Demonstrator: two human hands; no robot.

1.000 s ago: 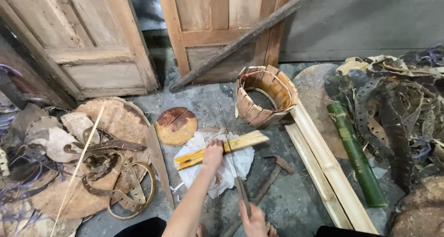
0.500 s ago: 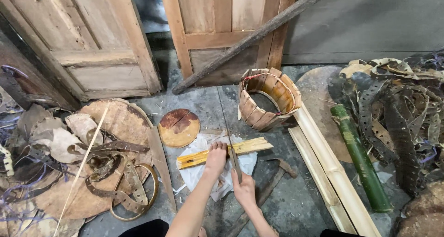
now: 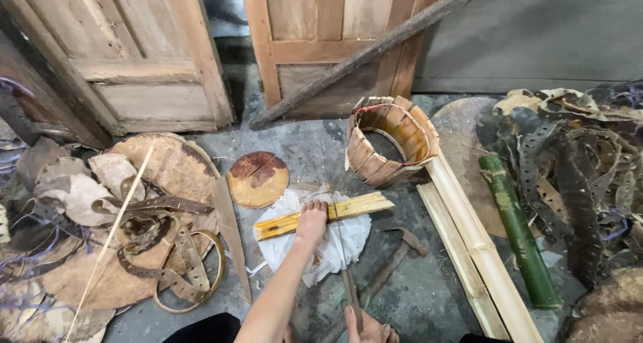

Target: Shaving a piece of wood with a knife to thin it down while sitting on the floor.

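At frame centre, the left hand [image 3: 312, 220] presses the slat [image 3: 324, 216] onto the cloth [image 3: 321, 246]; the right hand [image 3: 370, 328] grips a knife [image 3: 351, 293], which could glance toward the pressing fingers.

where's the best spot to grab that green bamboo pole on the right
Probably the middle of the green bamboo pole, reached from its left side. It lies flat on the floor, and its middle is bare. Scrap strips crowd its right, while split bamboo slats lie a little apart on its left.

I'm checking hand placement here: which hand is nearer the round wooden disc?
Left. The left hand presses the yellow wood piece just right of the round wooden disc; the right hand is far below, gripping a blade handle.
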